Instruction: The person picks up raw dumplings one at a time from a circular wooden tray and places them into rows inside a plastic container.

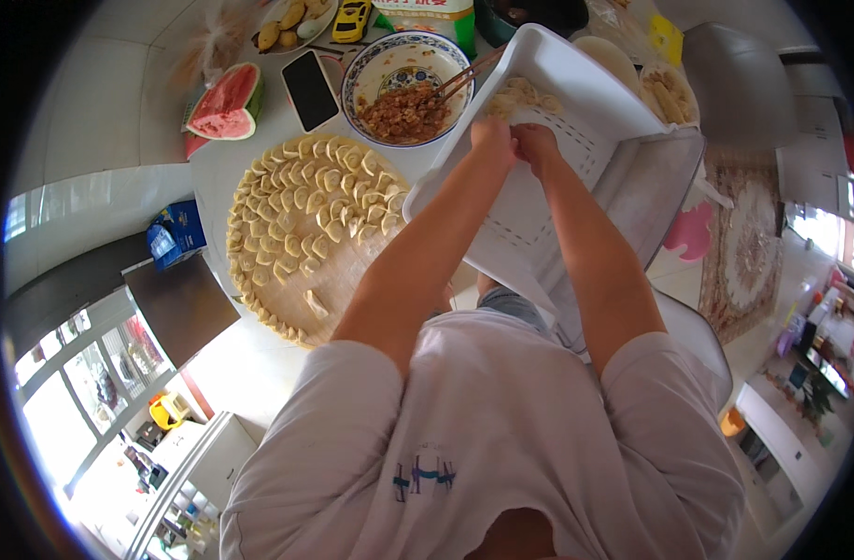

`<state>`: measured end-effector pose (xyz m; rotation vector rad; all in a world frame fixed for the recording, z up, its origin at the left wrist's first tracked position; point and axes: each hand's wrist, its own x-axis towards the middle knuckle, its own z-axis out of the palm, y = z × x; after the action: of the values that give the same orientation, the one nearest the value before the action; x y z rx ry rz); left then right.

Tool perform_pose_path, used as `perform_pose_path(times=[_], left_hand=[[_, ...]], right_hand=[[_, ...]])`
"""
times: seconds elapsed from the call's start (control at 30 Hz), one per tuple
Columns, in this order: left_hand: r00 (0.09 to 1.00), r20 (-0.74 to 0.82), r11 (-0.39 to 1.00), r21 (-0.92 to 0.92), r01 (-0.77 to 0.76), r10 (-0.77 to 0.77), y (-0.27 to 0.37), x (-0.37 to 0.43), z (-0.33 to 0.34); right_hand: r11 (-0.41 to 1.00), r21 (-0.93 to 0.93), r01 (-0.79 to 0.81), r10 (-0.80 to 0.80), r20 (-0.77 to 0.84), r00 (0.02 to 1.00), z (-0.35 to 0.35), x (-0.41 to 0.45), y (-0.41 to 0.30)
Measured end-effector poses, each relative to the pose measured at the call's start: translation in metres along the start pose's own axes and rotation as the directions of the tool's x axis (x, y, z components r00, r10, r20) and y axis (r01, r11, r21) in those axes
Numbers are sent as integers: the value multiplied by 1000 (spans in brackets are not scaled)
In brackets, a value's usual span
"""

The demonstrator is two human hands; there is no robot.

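Observation:
My left hand (493, 136) and my right hand (535, 143) meet over a white plastic drawer-like bin (514, 189), fingers curled and close together. Whether anything is between the fingers is too small to tell. Several folded dumplings (521, 94) lie in the bin just beyond my hands. To the left, a round wooden board (343, 269) carries many rows of folded dumplings (287, 199), with a small pale strip of dough (315, 304) near its lower part. A blue-and-white bowl (351, 105) holds minced filling (406, 112), and chopsticks (462, 80) rest in it.
A phone (310, 91), a watermelon wedge (227, 105), a plate of yellow produce (294, 26) and a yellow toy car (351, 21) lie around the bowl. A dark green basin (497, 24) stands beyond the bin. A grey chair seat (686, 336) is at the right.

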<state>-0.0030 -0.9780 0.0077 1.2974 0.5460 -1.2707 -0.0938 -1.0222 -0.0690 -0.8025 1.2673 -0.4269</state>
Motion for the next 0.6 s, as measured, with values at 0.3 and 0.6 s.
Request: perform_pose_path(times=[0.3, 0.6], left_hand=[[796, 591, 832, 372, -412, 130, 104, -172, -207], [855, 129, 809, 277, -518, 503, 101, -203, -393]], right_hand=[[985, -170, 25, -33, -43, 999, 24, -5, -9], [956, -239, 171, -238, -288, 928, 33, 2, 15]])
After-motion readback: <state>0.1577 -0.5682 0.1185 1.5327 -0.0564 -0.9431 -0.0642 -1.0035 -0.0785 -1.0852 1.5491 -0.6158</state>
